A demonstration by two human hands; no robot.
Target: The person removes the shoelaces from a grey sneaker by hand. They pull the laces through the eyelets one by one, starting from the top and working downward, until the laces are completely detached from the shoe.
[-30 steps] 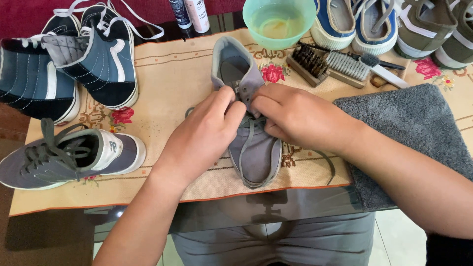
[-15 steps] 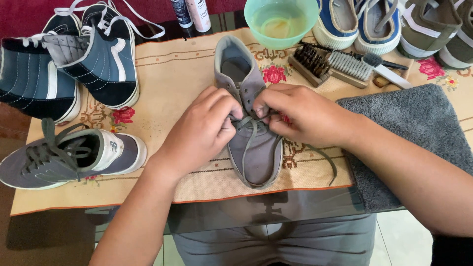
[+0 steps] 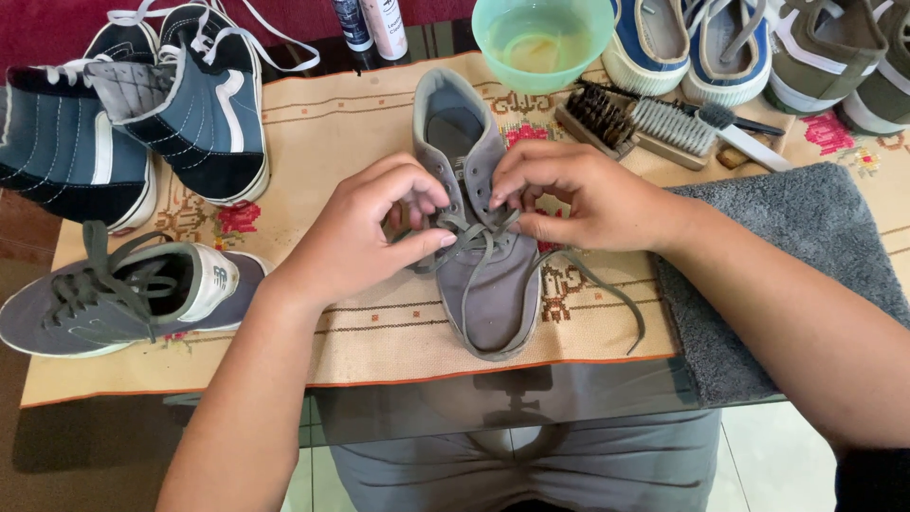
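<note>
Now both hands have parted slightly, exposing the grey shoe's (image 3: 488,284) laces (image 3: 474,232).

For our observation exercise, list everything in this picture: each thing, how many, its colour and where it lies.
grey canvas shoe: one, centre, on cloth
grey lace: one, threaded, end trailing right
blue high-top shoes: two, upper left
grey sneaker: one, left
green bowl: one, top
wooden brushes: two, right of bowl
grey towel: one, right
embroidered beige cloth: one, under all
left hand: pinching lace
right hand: pinching lace
</note>
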